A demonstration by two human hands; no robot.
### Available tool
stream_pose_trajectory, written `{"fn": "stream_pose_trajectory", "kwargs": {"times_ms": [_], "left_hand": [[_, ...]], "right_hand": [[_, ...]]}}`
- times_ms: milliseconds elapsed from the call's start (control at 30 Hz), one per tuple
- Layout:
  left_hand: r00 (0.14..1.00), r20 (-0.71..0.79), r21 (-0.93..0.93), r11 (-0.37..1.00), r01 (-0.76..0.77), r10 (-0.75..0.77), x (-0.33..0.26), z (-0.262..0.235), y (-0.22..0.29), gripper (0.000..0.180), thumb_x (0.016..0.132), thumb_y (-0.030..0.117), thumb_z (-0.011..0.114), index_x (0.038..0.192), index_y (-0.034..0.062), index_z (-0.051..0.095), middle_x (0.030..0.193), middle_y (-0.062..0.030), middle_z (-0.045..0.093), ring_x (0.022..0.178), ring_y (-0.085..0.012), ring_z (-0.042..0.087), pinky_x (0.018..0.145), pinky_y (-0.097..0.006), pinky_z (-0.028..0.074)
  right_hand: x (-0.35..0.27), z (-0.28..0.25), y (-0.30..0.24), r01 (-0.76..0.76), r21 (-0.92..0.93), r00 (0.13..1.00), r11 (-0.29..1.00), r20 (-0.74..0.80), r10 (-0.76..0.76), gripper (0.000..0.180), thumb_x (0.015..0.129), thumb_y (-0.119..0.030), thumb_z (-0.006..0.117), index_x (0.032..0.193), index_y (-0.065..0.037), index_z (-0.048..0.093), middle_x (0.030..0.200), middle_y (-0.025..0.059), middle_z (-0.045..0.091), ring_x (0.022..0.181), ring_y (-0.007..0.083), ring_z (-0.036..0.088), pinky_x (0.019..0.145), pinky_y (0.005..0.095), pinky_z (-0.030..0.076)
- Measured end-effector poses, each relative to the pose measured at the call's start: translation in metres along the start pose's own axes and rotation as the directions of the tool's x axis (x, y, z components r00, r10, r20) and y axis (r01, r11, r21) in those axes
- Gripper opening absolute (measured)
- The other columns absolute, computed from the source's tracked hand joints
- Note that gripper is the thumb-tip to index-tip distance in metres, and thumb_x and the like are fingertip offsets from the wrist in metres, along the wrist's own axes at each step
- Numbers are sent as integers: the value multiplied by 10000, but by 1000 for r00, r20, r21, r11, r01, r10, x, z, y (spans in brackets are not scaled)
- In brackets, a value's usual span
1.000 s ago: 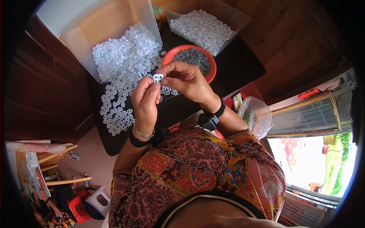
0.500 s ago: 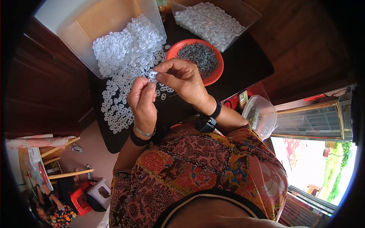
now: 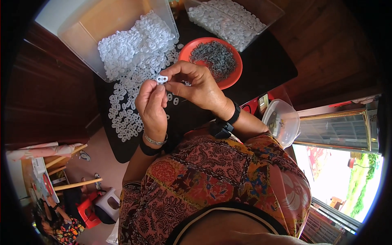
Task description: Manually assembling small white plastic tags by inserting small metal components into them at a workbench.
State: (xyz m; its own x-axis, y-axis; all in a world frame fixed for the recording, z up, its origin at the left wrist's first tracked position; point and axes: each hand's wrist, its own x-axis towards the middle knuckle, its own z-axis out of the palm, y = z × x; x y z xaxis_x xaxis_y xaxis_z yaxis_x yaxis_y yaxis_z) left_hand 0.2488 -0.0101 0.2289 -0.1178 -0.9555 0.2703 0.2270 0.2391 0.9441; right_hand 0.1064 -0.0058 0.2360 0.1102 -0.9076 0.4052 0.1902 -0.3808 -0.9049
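Note:
Above the dark table, a small white two-holed plastic piece (image 3: 162, 79) sits between my fingertips, its holes facing up. My left hand (image 3: 152, 109) pinches it from below with thumb and forefinger. Thumb and forefinger of my right hand (image 3: 197, 84) close on its right end. Whether a smaller part is in the right fingers is hidden. Many similar loose white pieces (image 3: 124, 116) lie on the table left of my left hand. Just beyond my right hand stands a red-orange bowl (image 3: 238, 73) of small, thin grey pieces, too small to name.
A clear bin (image 3: 83, 55) tipped on its side spills white pieces at the back left. Another clear bin (image 3: 274, 19) of them stands at the back right. A translucent tub (image 3: 286, 122) is beside my right forearm. At lower left are stools (image 3: 108, 206) and another person (image 3: 61, 226).
The white piece has been turned in my fingertips and now shows both holes side by side. My hands have shifted slightly left; both keep their pinch.

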Motion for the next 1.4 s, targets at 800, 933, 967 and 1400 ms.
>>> {"fn": "stream_pose_trajectory", "kwargs": {"times_ms": [800,933,967,1400], "left_hand": [[979,121,67,985,159,-166,-2,-15,16,317,937,243,449,806,-11,586,595,25,441,495,-44,333,451,-205,252],[984,65,53,986,161,-164,-4,-13,16,309,942,232,451,826,-16,594,603,27,438,492,-40,323,447,-206,243],[984,68,67,985,159,-164,-5,-15,15,304,941,230,454,806,-10,585,597,30,429,490,-40,320,446,-206,241],[979,149,52,989,136,-142,-8,-27,11,279,900,206,467,679,39,502,562,40,378,491,-38,312,456,-209,228]], "right_hand": [[-1,-6,-7,92,-283,981,955,188,-39,321,775,-7,703,1090,-33,650,911,35,652,831,115,606,733,252,494],[-3,-1,-10,117,-313,981,943,183,-61,334,773,-34,717,1099,-33,648,914,49,658,811,127,608,717,258,493],[-3,-1,-9,141,-338,979,931,188,-80,338,767,-47,727,1096,-31,649,908,61,659,801,141,613,710,263,493],[-6,9,-5,355,-449,934,820,195,-298,324,729,-132,756,1030,-52,667,797,76,642,715,227,623,635,307,485]]}}
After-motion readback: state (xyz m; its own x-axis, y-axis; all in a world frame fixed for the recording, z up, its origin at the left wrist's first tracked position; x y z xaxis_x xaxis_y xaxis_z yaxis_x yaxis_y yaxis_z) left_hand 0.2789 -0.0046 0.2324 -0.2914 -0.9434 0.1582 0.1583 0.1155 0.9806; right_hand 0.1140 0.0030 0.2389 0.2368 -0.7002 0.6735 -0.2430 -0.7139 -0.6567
